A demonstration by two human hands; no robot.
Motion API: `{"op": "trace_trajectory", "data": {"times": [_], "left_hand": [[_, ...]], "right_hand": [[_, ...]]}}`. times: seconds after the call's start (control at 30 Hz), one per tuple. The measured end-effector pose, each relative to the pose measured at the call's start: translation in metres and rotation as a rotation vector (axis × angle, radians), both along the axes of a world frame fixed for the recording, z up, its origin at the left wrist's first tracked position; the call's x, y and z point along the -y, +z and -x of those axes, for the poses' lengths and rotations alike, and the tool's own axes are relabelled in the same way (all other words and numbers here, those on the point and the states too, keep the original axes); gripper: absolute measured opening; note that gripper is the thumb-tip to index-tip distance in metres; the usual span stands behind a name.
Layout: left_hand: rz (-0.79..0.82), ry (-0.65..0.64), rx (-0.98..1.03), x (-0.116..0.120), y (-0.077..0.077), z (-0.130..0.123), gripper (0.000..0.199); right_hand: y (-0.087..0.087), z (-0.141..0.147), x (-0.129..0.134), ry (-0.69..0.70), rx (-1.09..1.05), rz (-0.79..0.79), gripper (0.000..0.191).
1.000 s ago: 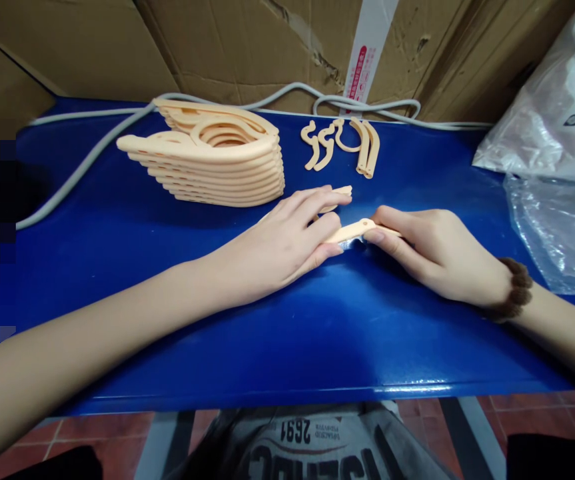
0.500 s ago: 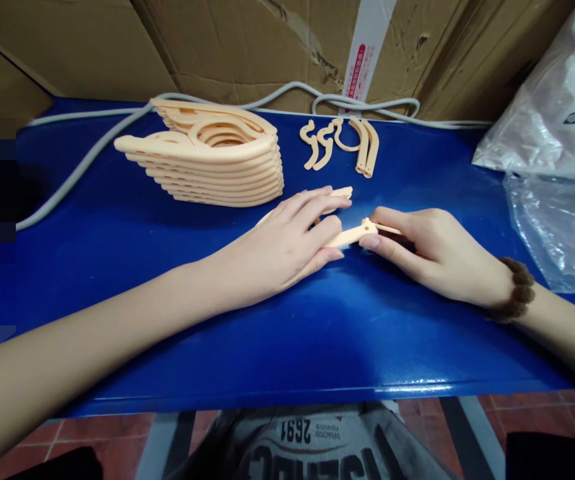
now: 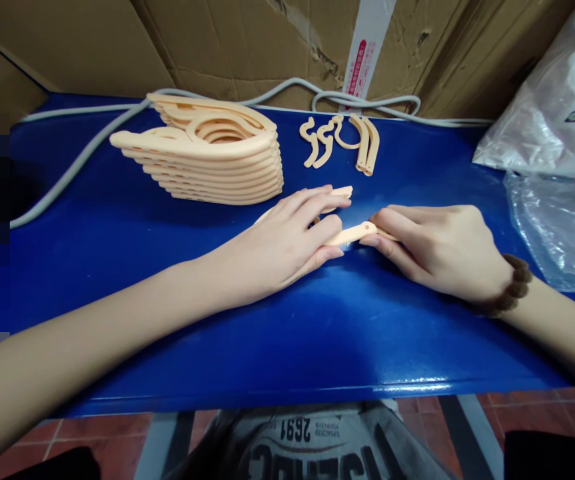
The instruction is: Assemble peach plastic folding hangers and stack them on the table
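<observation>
My left hand is wrapped over a cream plastic folding hanger, pressing it against the blue table; most of the hanger is hidden under the palm. One arm of it, with a small hole at the end, sticks out to the right, and another tip shows past my fingers. My right hand pinches a thin cream piece at that holed end, the rest of it covered by my fingers. Behind my left hand stands a neat stack of matching folded hangers.
Loose cream parts lie behind my hands: two curved hooks, a ring-shaped piece and bent arms. A grey cable runs along the table's back, before cardboard. Clear plastic bags lie at right.
My right hand has turned over, its knuckles now higher, and the thin piece has swung down at the hanger's holed end. My left hand keeps its place.
</observation>
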State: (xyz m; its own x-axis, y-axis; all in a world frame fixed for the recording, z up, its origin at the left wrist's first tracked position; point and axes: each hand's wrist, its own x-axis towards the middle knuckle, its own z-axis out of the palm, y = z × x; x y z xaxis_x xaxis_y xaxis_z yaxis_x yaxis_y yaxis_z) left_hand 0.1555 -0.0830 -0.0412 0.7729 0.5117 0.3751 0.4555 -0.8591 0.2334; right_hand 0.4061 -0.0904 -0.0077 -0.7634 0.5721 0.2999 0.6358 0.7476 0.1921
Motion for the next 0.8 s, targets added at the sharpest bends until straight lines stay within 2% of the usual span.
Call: {"op": "trace_trajectory", "data": {"times": [0.1,0.2,0.27,0.43,0.53,0.63,0.8], "left_hand": [[0.005,-0.002,0.010,-0.0002,-0.0002,0.0001,0.029],[0.010,-0.001,0.016,-0.0003,-0.0002,0.0002,0.029],[0.012,0.000,0.018,-0.0003,0.0001,0.0003,0.030],[0.017,0.020,0.012,-0.0003,0.0001,0.0003,0.030],[0.014,0.028,0.011,-0.0008,-0.0013,0.0003,0.029],[0.012,0.028,0.013,-0.0010,-0.0027,0.0003,0.030],[0.001,0.025,0.008,-0.0002,-0.0024,0.0005,0.030]], "right_hand": [[-0.0001,0.0006,0.0011,0.015,0.034,-0.102,0.045],[-0.0003,0.0010,0.0018,0.001,0.028,-0.105,0.045],[0.0000,0.0014,0.0018,-0.026,-0.017,-0.006,0.044],[0.0023,0.0047,0.0004,-0.083,-0.220,0.398,0.039],[0.0038,0.0072,-0.0003,-0.125,-0.315,0.537,0.040],[0.0043,0.0080,-0.0010,-0.151,-0.332,0.559,0.044],[0.0035,0.0053,-0.0019,-0.152,-0.245,0.476,0.048]]}}
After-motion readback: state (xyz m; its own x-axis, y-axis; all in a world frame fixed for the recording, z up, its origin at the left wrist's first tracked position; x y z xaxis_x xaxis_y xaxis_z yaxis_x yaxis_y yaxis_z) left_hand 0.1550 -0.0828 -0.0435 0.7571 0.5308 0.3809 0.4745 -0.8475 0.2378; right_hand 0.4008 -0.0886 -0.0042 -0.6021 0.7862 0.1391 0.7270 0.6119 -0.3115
